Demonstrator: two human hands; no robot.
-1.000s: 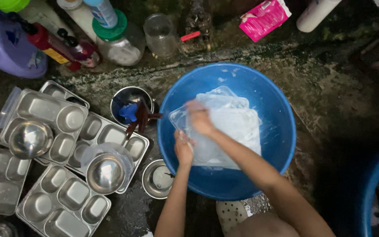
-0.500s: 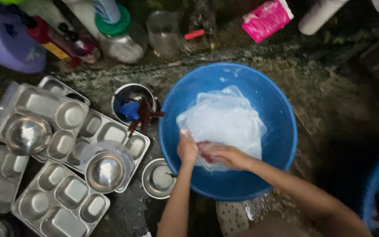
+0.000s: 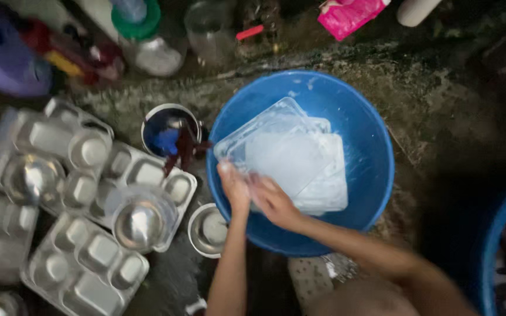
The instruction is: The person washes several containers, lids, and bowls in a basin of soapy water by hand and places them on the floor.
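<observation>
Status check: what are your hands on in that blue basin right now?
Both hands, left and right, gripping clear tray at near edge. Tray inside blue basin. Steel trays stacked left, nothing blocking.

purple jug (image 3: 1,58): cut off left | second basin (image 3: 499,246): cut off right

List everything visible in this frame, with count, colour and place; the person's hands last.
Round plastic basin: one, blue, centre.
Clear plastic trays: a stack, count unclear, translucent, inside the basin.
Compartment steel trays: several, silver, left.
Small steel bowls: three, silver, on and beside the steel trays.
Steel cup: one, holding blue and dark utensils, left of the basin.
Jug: one, purple, top left.
Pouch: one, pink, top.
Second basin: one, blue, right edge.
Left hand, right hand: on the clear trays' near edge.
</observation>
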